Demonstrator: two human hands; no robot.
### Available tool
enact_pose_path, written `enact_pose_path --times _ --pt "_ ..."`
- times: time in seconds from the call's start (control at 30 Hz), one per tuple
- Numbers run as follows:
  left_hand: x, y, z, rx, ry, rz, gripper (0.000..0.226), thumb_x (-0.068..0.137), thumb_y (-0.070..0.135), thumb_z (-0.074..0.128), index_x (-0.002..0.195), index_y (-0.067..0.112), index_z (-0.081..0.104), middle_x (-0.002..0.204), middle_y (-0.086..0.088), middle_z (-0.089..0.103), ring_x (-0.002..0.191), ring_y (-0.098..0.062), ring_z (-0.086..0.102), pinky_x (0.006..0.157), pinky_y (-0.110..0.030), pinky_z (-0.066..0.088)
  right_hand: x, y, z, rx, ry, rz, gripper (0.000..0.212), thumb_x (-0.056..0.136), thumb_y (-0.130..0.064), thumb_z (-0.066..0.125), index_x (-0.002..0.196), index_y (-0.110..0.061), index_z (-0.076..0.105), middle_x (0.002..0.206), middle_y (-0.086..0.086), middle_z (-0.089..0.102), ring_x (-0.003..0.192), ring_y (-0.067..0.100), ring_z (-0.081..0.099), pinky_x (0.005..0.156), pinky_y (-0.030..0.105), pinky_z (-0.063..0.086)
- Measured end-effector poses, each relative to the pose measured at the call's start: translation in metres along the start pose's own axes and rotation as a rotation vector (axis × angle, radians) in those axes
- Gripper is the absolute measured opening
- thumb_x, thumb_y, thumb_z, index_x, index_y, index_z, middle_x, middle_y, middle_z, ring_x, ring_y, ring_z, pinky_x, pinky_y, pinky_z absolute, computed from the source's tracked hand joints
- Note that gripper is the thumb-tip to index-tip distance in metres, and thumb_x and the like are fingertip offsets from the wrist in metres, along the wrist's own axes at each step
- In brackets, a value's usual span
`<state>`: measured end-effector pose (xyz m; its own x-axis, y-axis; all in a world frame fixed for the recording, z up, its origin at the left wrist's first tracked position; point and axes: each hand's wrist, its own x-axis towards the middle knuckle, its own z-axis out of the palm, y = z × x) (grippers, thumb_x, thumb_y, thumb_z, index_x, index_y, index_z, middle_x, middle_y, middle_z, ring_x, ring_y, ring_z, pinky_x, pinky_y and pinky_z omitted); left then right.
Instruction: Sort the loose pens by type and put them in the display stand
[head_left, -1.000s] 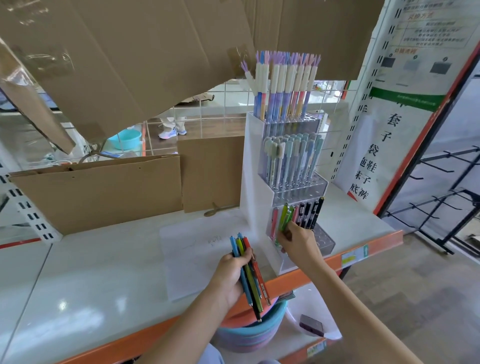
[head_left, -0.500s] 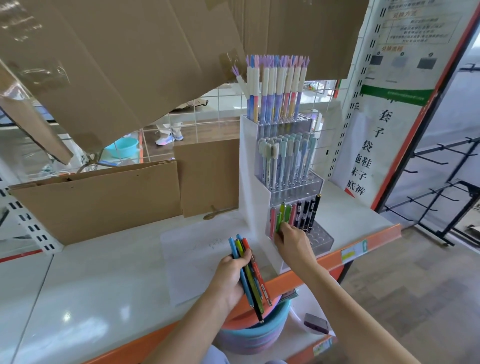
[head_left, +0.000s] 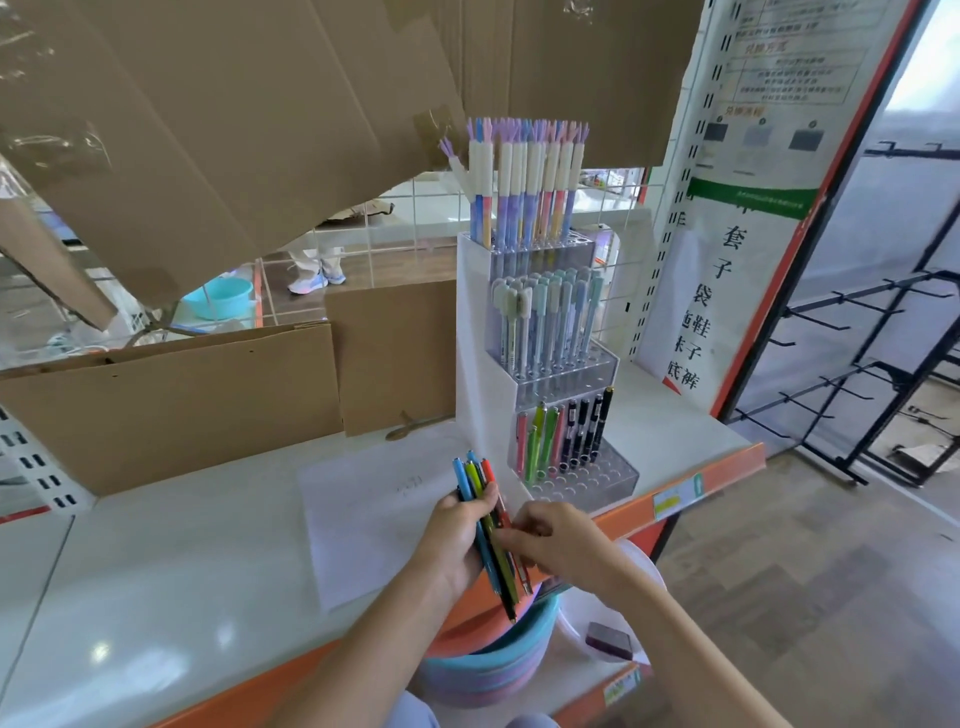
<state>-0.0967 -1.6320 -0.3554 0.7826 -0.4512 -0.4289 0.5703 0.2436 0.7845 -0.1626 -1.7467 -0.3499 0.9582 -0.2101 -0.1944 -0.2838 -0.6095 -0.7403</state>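
Left hand fingers grip pen bundle; right hand fingers pinch red pen; display stand just beyond.

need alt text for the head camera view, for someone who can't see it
A person's left hand grips a bundle of colourful loose pens while the right hand pinches one from it. Just behind, on the white shelf, stands a clear three-tier acrylic display stand, partly filled with pens.

Bright daylight from my right, glare spots on the glossy white shelf, soft shadows, wide-angle bending at my view's edges, slight blur overall
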Motion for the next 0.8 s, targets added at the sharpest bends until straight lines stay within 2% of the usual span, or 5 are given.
enact_pose_path --times 0.13,0.33,0.5,0.7,0.8 --pt "0.001 -0.005 0.004 -0.053 0.0 -0.02 0.011 0.094 0.006 0.053 0.084 0.003 0.053 0.067 -0.01 0.055 0.062 -0.021 0.056 0.056 -0.032 0.051 -0.002 0.007 -0.007 -0.022 0.079 -0.045 0.02 0.09 -0.027 0.062 0.08 -0.011 0.058 0.061 -0.008 0.052 0.051 0.004 0.044 0.05 0.012 0.035" --pt "0.003 -0.003 -0.009 -0.113 0.028 -0.11 0.027 0.097 0.029 0.051 0.085 0.005 0.051 0.059 -0.008 0.055 0.052 -0.023 0.059 0.053 -0.034 0.054 0.02 0.011 -0.041 0.158 0.438 -0.027 0.016 0.098 -0.011 0.048 0.084 -0.005 0.052 0.072 0.005 0.063 0.054 0.006 0.057 0.052 0.014 0.047" --pt "0.002 -0.005 -0.01 -0.039 -0.017 -0.075 0.032 0.095 0.04 0.048 0.086 0.01 0.049 0.054 0.0 0.046 0.038 -0.01 0.039 0.039 -0.018 0.036 0.055 0.022 -0.036 -0.085 0.441 0.022 0.015 0.099 -0.012 0.045 0.086 -0.004 0.048 0.078 0.01 0.063 0.062 0.02 0.058 0.061 0.029 0.049" --pt "0.004 -0.002 -0.012 -0.065 -0.043 -0.073 0.024 0.099 0.025 0.045 0.088 0.006 0.053 0.057 -0.002 0.048 0.04 -0.011 0.043 0.041 -0.019 0.037 0.073 0.025 -0.024 -0.456 0.357 0.032 0.016 0.097 -0.011 0.046 0.102 0.001 0.056 0.103 0.016 0.062 0.092 0.034 0.062 0.066 0.033 0.04" --pt "0.003 -0.002 -0.013 -0.075 -0.072 -0.066 0.022 0.099 0.02 0.044 0.086 0.005 0.053 0.058 -0.002 0.049 0.042 -0.012 0.046 0.042 -0.02 0.038 0.073 0.03 -0.019 -0.411 0.383 0.015 0.019 0.096 -0.017 0.05 0.102 0.0 0.055 0.105 0.016 0.059 0.095 0.035 0.06 0.07 0.036 0.042"
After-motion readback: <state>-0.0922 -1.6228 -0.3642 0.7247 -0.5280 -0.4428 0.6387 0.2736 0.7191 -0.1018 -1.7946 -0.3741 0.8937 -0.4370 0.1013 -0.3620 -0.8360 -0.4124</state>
